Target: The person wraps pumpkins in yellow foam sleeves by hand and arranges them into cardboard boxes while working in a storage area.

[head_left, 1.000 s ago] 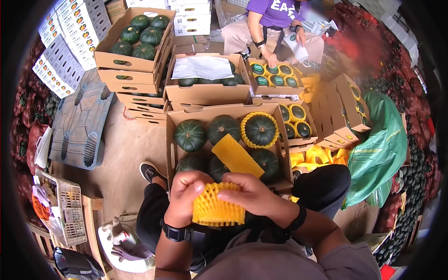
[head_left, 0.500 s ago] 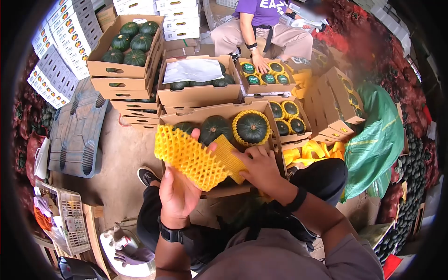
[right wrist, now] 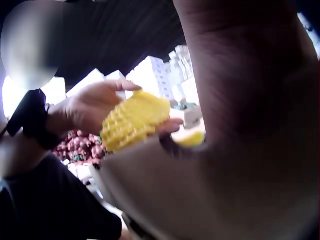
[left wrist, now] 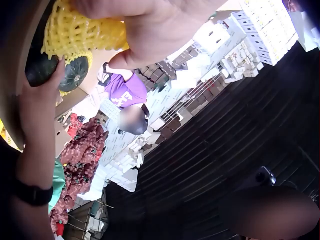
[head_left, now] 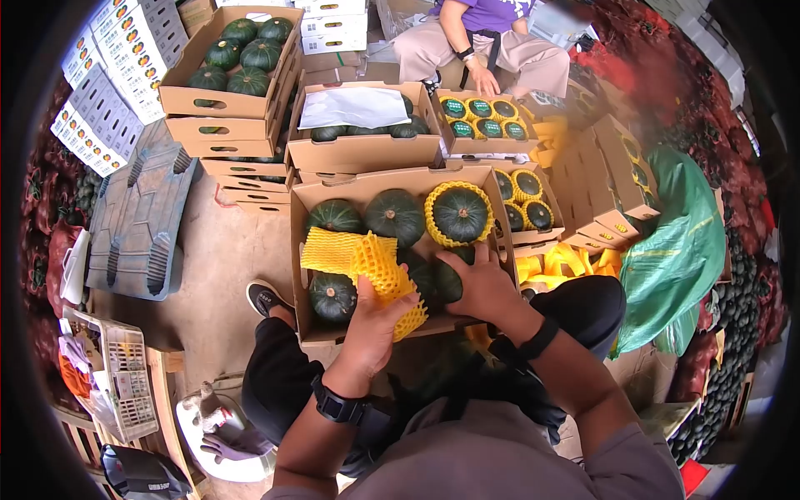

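Yellow foam netting (head_left: pixel 385 271) is held in my left hand (head_left: pixel 367 329), with the thumb over it and most fingers hidden behind. A flatter yellow sleeve part (head_left: pixel 327 252) extends left over the pumpkins; whether it is a separate piece I cannot tell. My right hand (head_left: pixel 485 290) grips a dark green pumpkin (head_left: pixel 447 282) at the carton's front right, fingers spread round its side. Behind it, another pumpkin (head_left: pixel 460 214) sits in a yellow net collar. In the left wrist view, the netting (left wrist: pixel 85 32) hangs from my left hand (left wrist: pixel 160 25).
The open carton (head_left: pixel 358 179) holds several bare pumpkins. Behind stand stacked cartons (head_left: pixel 221 129) and one with a white sheet (head_left: pixel 353 107). A person (head_left: pixel 492 42) sits opposite, a hand by a box of netted pumpkins (head_left: pixel 487 146). Green plastic (head_left: pixel 679 250) lies right, a grey pallet (head_left: pixel 137 221) left.
My right hand has left the yellow sleeve and moved onto the front right pumpkin. My left hand has turned over, and the netting has shifted right and down.
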`<state>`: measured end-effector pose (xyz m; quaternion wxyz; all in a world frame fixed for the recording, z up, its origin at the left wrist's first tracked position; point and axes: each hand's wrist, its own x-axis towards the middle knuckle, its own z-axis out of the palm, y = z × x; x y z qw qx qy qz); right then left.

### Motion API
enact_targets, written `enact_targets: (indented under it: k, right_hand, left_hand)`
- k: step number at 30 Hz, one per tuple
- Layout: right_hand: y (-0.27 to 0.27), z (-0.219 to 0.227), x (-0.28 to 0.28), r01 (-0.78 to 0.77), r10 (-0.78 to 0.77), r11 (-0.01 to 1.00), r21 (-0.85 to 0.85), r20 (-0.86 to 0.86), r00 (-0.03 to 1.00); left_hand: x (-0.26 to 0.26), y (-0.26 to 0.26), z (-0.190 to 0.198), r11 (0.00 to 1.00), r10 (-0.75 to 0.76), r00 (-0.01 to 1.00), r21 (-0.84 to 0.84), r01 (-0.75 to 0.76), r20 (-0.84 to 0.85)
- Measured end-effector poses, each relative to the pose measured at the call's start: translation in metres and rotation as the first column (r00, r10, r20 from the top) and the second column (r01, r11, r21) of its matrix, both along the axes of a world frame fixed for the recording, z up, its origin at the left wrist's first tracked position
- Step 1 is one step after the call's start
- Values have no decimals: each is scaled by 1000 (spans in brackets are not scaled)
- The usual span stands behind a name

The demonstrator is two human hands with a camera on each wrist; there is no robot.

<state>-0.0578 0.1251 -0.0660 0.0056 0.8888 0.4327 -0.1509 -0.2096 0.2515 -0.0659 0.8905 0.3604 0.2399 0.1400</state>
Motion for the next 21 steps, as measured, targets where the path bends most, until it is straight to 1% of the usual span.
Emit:
enact_targets:
  k: [1, 2, 3, 4, 5, 6, 7, 8, 9, 11, 12, 13, 14, 15, 16, 18, 19, 20, 21]
  right_hand:
    - [-5, 3, 8, 68, -45, 992, 102, -213, 976]
    - [-10, 6, 17, 155, -63, 969, 190, -420, 905]
    - [-12, 10, 22, 252, -50, 933, 255, -604, 796]
    - [-15, 11, 15, 425, -24, 816, 392, -712, 702]
    - [-14, 24, -2, 459, -26, 731, 506, -651, 759]
    - [-12, 32, -15, 496, 110, 663, 560, -729, 675]
    - [-10, 42, -23, 537, 260, 583, 609, -767, 587]
    - [-10, 45, -21, 542, 268, 587, 602, -775, 572]
    - [-10, 49, -18, 546, 276, 590, 595, -784, 556]
    - [-4, 20, 14, 577, 166, 661, 479, -844, 510]
    - [-2, 7, 22, 278, 86, 848, 451, -635, 768]
    - [1, -6, 27, -5, 101, 962, 273, -340, 935]
    - [6, -15, 27, -112, 142, 986, 127, -260, 955]
    - [10, -23, 23, -204, 194, 978, -33, -190, 962]
    - [13, -30, 17, -253, 248, 966, -49, -97, 964]
    - [17, -56, 9, -217, 217, 976, -6, 8, 976]
    - [18, -68, 7, -199, 197, 980, 20, 62, 978]
    - [18, -68, 7, -197, 195, 980, 21, 48, 980]
    - [15, -65, 8, -180, 180, 984, -13, 12, 984]
  left_hand:
    - [1, -2, 1, 1000, -22, 999, 19, 22, -26]
    - [1, -4, 4, 998, -35, 999, 45, 36, -19]
    - [3, -4, 8, 996, -44, 999, 71, 45, -7]
    - [5, -7, 8, 995, -50, 999, 90, 50, 6]
    - [7, -13, 6, 985, -12, 999, 170, 5, 38]
    - [8, -18, 5, 967, 18, 997, 252, -35, 69]
    - [11, -19, 5, 938, 43, 993, 338, -79, 111]
    - [8, -12, 12, 849, 179, 978, 487, -206, 103]
    - [6, -7, 13, 800, 284, 933, 481, -358, 222]
    - [-3, 13, 14, 864, 310, 886, 286, -414, 346]
    - [-4, 17, 16, 853, 347, 873, 273, -446, 343]
    - [-6, 21, 17, 839, 385, 859, 260, -478, 338]
    - [-7, 22, 16, 826, 415, 842, 245, -508, 345]
    - [-8, 25, 13, 839, 417, 842, 211, -502, 342]
    - [-11, 29, 9, 850, 422, 841, 176, -497, 337]
    - [-11, 33, 5, 863, 423, 840, 131, -488, 340]
    - [-11, 33, 6, 871, 435, 845, 92, -483, 311]
    - [-9, 32, 8, 876, 448, 848, 51, -479, 283]
    - [-7, 31, 9, 879, 459, 850, 9, -477, 256]
